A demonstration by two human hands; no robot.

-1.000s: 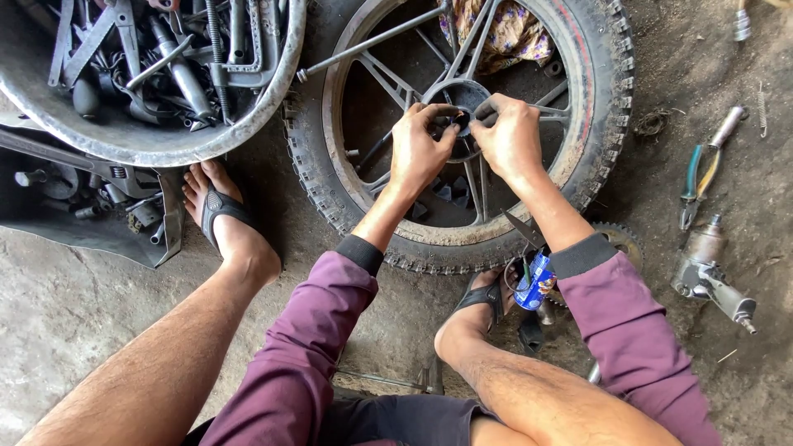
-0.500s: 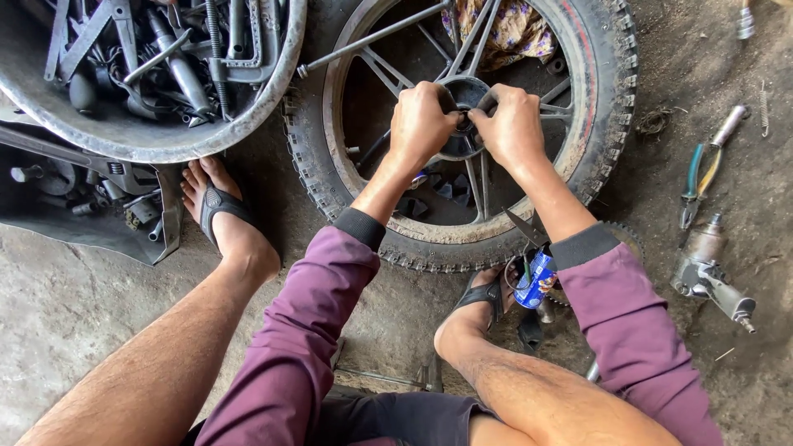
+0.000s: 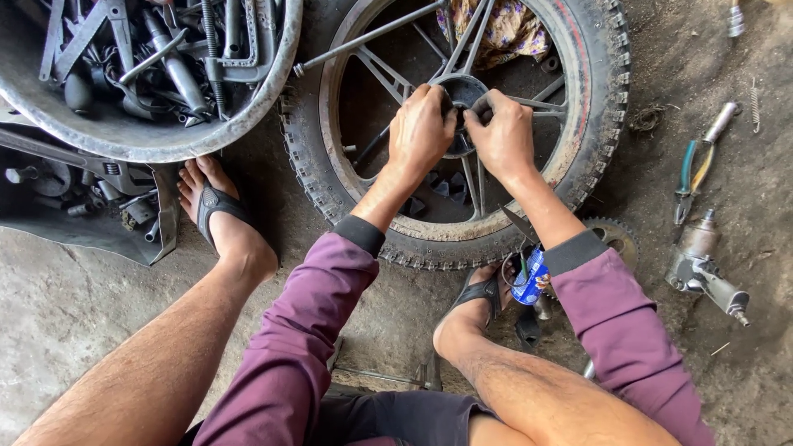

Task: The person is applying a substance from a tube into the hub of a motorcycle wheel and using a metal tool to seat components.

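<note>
Black rubber fills my view: a motorcycle wheel (image 3: 462,132) lies flat on the concrete floor (image 3: 74,306), and I have both hands on its hub (image 3: 464,89) at the centre. My left hand (image 3: 423,128) curls closed over the hub's left side; my right hand (image 3: 501,136) grips its right side, fingers bent tight (the two thumbs nearly meet). A metal basin of tools (image 3: 140,74) sits to the left, pliers (image 3: 692,175) and an impact wrench (image 3: 702,264) to the right.
</note>
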